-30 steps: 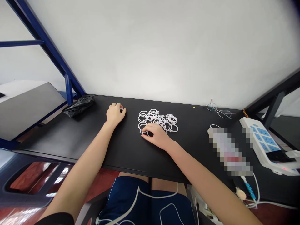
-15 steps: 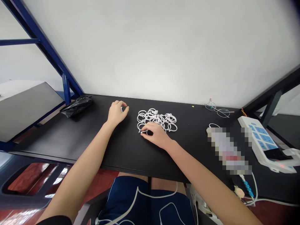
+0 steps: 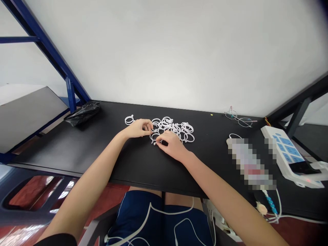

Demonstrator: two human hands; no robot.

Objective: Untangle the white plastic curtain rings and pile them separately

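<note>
Rings (image 3: 175, 128) lie against right hand (image 3: 171, 145).

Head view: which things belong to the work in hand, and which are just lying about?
Seem part of the work:
- pile of white loops, with the right hand at its near edge and the left hand at its left
- single white loop, left of the pile

Apparently just lying about:
- black plastic bag
- glasses
- pixelated object
- power strip
</note>
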